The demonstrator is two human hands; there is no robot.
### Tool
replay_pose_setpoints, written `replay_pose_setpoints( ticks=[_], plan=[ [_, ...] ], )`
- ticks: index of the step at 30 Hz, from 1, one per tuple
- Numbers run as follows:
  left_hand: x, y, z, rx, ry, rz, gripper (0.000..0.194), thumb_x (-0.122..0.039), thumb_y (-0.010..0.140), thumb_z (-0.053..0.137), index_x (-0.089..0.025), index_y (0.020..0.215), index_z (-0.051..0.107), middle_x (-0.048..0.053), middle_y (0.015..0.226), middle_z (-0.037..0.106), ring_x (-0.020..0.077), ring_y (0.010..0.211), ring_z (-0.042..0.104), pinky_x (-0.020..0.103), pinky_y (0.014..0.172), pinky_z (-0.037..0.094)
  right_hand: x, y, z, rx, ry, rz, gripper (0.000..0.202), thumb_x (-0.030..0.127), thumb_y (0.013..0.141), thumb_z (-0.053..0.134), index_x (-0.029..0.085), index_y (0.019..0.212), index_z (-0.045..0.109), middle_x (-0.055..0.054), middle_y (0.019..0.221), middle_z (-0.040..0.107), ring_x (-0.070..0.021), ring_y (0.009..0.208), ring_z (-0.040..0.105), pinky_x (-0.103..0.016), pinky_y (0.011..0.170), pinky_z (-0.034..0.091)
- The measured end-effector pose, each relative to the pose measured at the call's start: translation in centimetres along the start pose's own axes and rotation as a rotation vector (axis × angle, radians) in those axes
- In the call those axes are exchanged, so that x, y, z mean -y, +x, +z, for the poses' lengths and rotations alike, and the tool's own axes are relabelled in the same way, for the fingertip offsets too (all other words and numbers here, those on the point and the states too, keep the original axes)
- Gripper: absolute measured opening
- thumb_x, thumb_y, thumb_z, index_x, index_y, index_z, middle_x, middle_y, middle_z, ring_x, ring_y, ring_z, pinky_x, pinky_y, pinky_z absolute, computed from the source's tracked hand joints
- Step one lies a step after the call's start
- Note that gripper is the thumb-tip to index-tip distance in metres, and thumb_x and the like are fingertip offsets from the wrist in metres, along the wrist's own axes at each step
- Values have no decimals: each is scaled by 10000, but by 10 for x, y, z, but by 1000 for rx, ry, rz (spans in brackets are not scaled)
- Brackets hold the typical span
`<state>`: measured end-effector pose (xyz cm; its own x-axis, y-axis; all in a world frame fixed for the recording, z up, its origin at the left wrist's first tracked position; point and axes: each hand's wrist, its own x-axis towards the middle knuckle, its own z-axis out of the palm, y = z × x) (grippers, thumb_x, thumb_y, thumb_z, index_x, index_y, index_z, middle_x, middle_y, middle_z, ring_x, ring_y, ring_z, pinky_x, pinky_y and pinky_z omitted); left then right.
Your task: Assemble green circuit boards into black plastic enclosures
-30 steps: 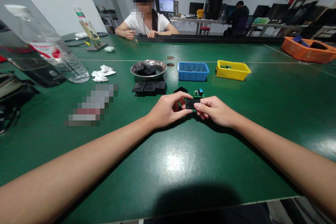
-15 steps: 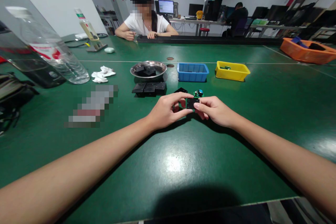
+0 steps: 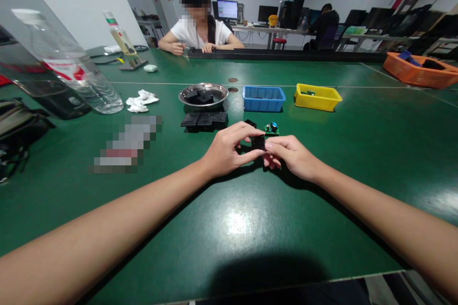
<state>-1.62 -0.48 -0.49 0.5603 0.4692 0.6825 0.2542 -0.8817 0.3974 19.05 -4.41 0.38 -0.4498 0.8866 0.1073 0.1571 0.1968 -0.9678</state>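
A small black plastic case piece is held between my two hands above the green table. My left hand grips it from the left, thumb below and fingers above. At its right edge, my right hand pinches it between thumb and forefinger. Just behind my fingers lies a green circuit board with a blue-topped round component. Another black part sits behind my left hand, partly covered by it. Several black cases stand in a row to the left.
Behind are a metal bowl of black parts, a blue bin and a yellow bin with circuit boards. Bottles and crumpled tissue are at left, an orange basket at far right. A person sits opposite.
The black case piece has turned in my fingers and shifted slightly left. My right hand has slid to its right edge, and more of the circuit board behind shows.
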Motion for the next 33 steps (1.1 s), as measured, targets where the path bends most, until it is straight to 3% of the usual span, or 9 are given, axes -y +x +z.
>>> replay_pose_setpoints(
  ticks=[4,10,15,19,25,33],
  plan=[
    [0,-1,0,16,15,1,264,-268,877,754,-155,1112,713,69,994,720,146,862,659,240,714,539,0,1,1,-32,11,-32,373,474,902,623,164,695,612,22,568,573,-90,496,475,-234,513,377],
    [-1,-1,0,1,40,-11,297,-259,887,739,-161,1165,705,68,993,708,141,836,637,250,725,527,-2,3,-2,-108,24,-1,314,384,871,639,165,647,613,16,558,595,-84,475,485,-223,488,366],
    [-2,1,1,-25,54,-98,280,-266,900,711,-144,1150,692,36,871,685,133,740,607,247,688,503,-5,6,-6,-172,145,61,282,363,826,650,165,628,616,3,578,632,-86,468,525,-219,487,392],
    [-2,0,1,-19,30,-152,211,-250,903,688,-131,1078,685,25,841,679,118,697,590,231,653,485,-8,7,-6,-178,224,96,254,349,794,660,157,631,631,-7,586,649,-85,463,540,-214,479,388],
    [-3,-2,1,-12,-22,-200,399,-239,886,701,-158,1268,612,4,868,671,94,657,575,210,625,484,-10,7,-7,-168,235,115,256,347,781,673,154,617,638,-14,579,655,-87,467,542,-213,478,387],
    [-2,-1,1,6,7,-166,293,-236,885,713,-158,1164,667,18,887,688,90,663,581,198,613,490,-7,8,-7,-161,271,155,200,320,746,685,160,641,625,-10,586,663,-88,464,552,-209,464,386]
  ],
)
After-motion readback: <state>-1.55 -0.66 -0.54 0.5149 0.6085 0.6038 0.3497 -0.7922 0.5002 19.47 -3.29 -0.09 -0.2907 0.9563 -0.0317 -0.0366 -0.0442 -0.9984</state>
